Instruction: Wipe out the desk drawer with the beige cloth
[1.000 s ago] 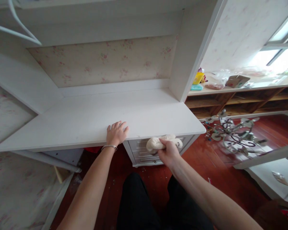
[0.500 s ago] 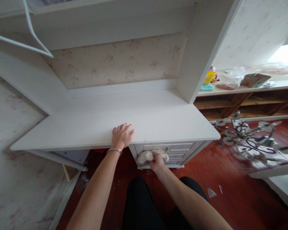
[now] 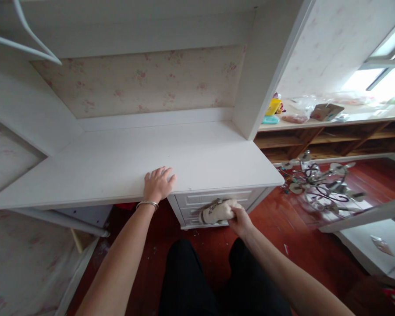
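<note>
My left hand (image 3: 159, 183) lies on the front edge of the white desk (image 3: 125, 153), its fingers spread on the top. A bangle circles that wrist. Below the desktop, my right hand (image 3: 240, 220) is closed around one end of a pale, bunched cloth (image 3: 218, 211) with darker marks. The cloth stretches left from the hand, in front of the white drawers (image 3: 190, 201) under the desk's right side. It hides part of the drawer fronts, and I cannot tell whether it presses on them.
A chandelier (image 3: 318, 180) rests on the red wooden floor (image 3: 276, 232) at right. Behind it, a low shelf unit (image 3: 286, 139) carries a yellow container (image 3: 274, 106), a brown paper bag (image 3: 325, 112) and plastic bags. A white cable (image 3: 36, 37) hangs at upper left.
My right hand has moved right across the drawer fronts, and the cloth now trails to its left. My left hand stays on the desk edge. The view has turned slightly right.
</note>
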`<state>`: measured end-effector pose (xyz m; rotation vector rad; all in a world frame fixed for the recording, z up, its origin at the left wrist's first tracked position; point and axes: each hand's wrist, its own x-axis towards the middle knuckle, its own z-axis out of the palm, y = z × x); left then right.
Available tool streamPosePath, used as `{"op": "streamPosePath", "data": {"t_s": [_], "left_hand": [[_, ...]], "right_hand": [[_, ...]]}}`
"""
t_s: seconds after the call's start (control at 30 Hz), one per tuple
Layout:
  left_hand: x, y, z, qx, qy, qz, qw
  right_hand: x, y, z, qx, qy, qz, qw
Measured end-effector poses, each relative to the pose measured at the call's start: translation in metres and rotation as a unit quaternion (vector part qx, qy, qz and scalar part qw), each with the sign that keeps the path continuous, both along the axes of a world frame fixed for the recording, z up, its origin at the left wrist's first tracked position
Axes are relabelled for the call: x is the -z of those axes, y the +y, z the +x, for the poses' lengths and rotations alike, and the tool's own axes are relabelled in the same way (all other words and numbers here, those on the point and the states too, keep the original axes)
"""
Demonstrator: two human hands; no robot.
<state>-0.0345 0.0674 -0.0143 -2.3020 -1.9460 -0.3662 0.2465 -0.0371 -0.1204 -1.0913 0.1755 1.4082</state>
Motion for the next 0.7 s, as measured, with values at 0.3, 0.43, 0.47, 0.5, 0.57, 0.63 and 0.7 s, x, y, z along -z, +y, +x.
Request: {"op": "streamPosePath", "data": {"t_s": [0.3, 0.43, 0.47, 0.5, 0.57, 0.63, 0.7], "left_hand": [[-0.001, -0.001, 0.001, -0.002, 0.013, 0.004, 1.0], [0.0, 0.0, 0.0, 0.0, 0.02, 0.007, 1.0], [0.0, 0.0, 0.0, 0.0, 0.02, 0.008, 1.0], [0.001, 0.0, 0.0, 0.001, 0.021, 0.01, 1.0], [0.001, 0.0, 0.0, 0.003, 0.02, 0.015, 1.0], [0.001, 0.0, 0.001, 0.004, 0.019, 0.02, 1.0], [0.001, 0.0, 0.0, 0.006, 0.019, 0.022, 1.0]], "right_hand": [[0.024, -0.005, -0.108, -0.078, 0.07, 0.037, 0.994], [0.031, -0.009, -0.132, -0.085, 0.083, 0.029, 0.992], [0.03, -0.012, -0.137, -0.086, 0.084, 0.031, 0.992], [0.026, -0.015, -0.141, -0.089, 0.087, 0.037, 0.992], [0.015, -0.019, -0.146, -0.093, 0.102, 0.066, 0.988], [0.003, -0.018, -0.147, -0.084, 0.116, 0.107, 0.984], [-0.004, -0.013, -0.144, -0.066, 0.115, 0.127, 0.983]]}}
